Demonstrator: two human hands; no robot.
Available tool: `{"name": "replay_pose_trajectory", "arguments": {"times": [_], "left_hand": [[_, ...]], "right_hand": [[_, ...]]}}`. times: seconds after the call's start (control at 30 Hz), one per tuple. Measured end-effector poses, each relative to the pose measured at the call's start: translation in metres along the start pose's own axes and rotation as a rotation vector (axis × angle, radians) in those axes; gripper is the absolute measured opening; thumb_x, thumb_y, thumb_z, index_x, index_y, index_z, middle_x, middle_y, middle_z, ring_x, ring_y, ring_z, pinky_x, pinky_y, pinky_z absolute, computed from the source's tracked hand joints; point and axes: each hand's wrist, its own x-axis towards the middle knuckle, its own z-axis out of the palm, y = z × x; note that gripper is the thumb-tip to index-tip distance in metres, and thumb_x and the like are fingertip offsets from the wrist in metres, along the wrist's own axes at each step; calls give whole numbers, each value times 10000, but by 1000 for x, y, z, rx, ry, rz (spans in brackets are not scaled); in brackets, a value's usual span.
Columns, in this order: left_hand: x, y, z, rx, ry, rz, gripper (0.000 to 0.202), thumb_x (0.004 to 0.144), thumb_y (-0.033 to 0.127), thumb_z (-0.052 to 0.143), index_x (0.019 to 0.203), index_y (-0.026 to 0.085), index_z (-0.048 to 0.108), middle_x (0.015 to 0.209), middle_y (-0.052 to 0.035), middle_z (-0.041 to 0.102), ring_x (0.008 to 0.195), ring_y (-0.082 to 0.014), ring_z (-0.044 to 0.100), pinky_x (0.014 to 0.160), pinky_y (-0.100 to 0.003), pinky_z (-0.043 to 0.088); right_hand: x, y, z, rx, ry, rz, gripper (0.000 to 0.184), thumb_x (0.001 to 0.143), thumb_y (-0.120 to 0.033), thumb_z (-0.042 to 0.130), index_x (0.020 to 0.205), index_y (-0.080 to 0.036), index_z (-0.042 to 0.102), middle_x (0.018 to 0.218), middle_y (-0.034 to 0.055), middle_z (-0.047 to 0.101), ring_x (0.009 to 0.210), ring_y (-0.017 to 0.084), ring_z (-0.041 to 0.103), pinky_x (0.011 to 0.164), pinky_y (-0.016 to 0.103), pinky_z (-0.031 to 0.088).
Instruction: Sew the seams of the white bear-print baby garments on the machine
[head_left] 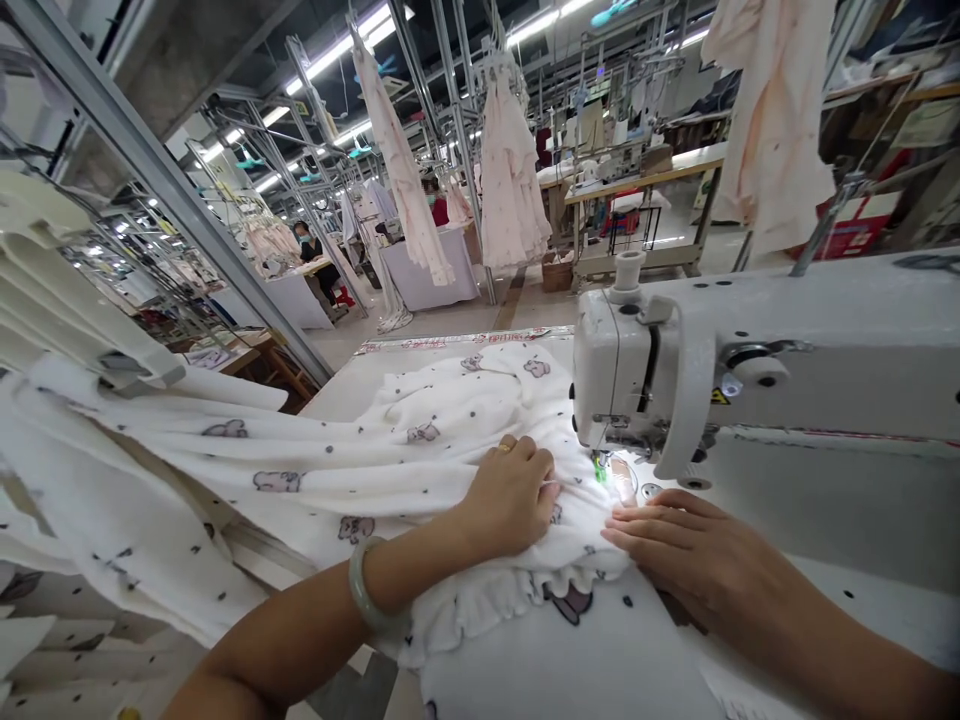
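Note:
White fleece fabric (450, 480) with printed pink animals and dark dots lies gathered across the sewing table, a ruffle (495, 605) running along its near part. My left hand (517, 495), with a ring on one finger and a bangle at the wrist, is closed on a fold of this fabric, left of the needle area. My right hand (682, 540) lies flat with fingers stretched out, its fingertips on the fabric's edge just in front of the presser foot. The white sewing machine (622, 370) stands over the fabric, and its lamp lights the needle area brightly.
More of the printed fabric (112, 500) hangs off a stand with pale clamps (112, 340) at the left. A slanting metal post (187, 210) rises beyond it. Pale garments (514, 170) hang ahead, and further worktables (652, 180) and seated people are in the background.

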Motion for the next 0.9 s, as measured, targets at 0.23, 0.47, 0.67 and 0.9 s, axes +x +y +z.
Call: {"name": "replay_pose_trajectory", "arguments": {"times": [0.23, 0.47, 0.67, 0.9], "left_hand": [[30, -16, 1, -22, 17, 76, 59, 1009, 169, 555, 961, 187, 584, 1077, -105, 635, 1062, -266, 593, 1010, -445, 513], [24, -9, -27, -80, -82, 71, 96, 1007, 187, 589, 1098, 175, 615, 1173, -102, 694, 1106, -262, 639, 1025, -429, 525], [-16, 24, -31, -287, -125, 205, 221, 1061, 387, 559, 1150, 198, 632, 1181, -99, 700, 1122, -263, 633, 1011, -406, 517], [0, -12, -6, -560, -65, 187, 232, 1017, 395, 546, 907, 199, 603, 861, -36, 644, 847, -196, 595, 857, -324, 510]], "right_hand": [[-12, 8, 17, 15, -83, 177, 356, 1071, -108, 411, 1119, -183, 756, 1117, 92, 828, 1031, 218, 798, 936, 356, 616], [-14, 11, 17, -9, -77, 251, 319, 1085, -170, 452, 1164, -248, 751, 1150, 30, 825, 1026, 211, 792, 914, 362, 589], [-13, 13, 8, -65, -28, 305, 161, 1020, -172, 472, 989, -238, 615, 922, 39, 773, 757, 231, 720, 811, 399, 526], [-6, 6, 12, -36, -101, 253, 240, 1016, -85, 439, 1019, -239, 623, 974, 30, 734, 829, 205, 696, 790, 364, 481]]}}
